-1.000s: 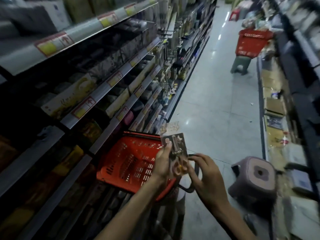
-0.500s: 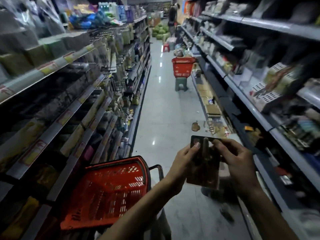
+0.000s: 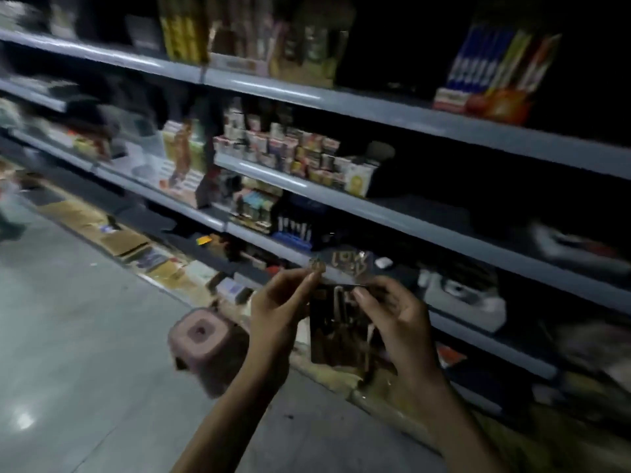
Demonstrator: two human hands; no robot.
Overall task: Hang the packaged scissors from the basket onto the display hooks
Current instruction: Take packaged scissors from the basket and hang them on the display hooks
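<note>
Since the earlier frame, the view had swung off the aisle and onto the shelving on the person's right. The basket had left the view, while the packaged scissors had stayed between the two hands.

The package was held in the air in front of the lower shelves, apart from them, with its long axis near vertical and its upper end uppermost. The upper end was blurred, and no hang hole could be made out.

The left hand pinched the upper left corner of the card. The right hand gripped the upper right edge, with the thumb across the front face. Most of the package therefore hung below both grips.

The right hand was nearer to the shelving. No display hook could be identified, so the target position could not be fixed from this view.

A stool stood on the floor, just left of the left forearm.
</note>
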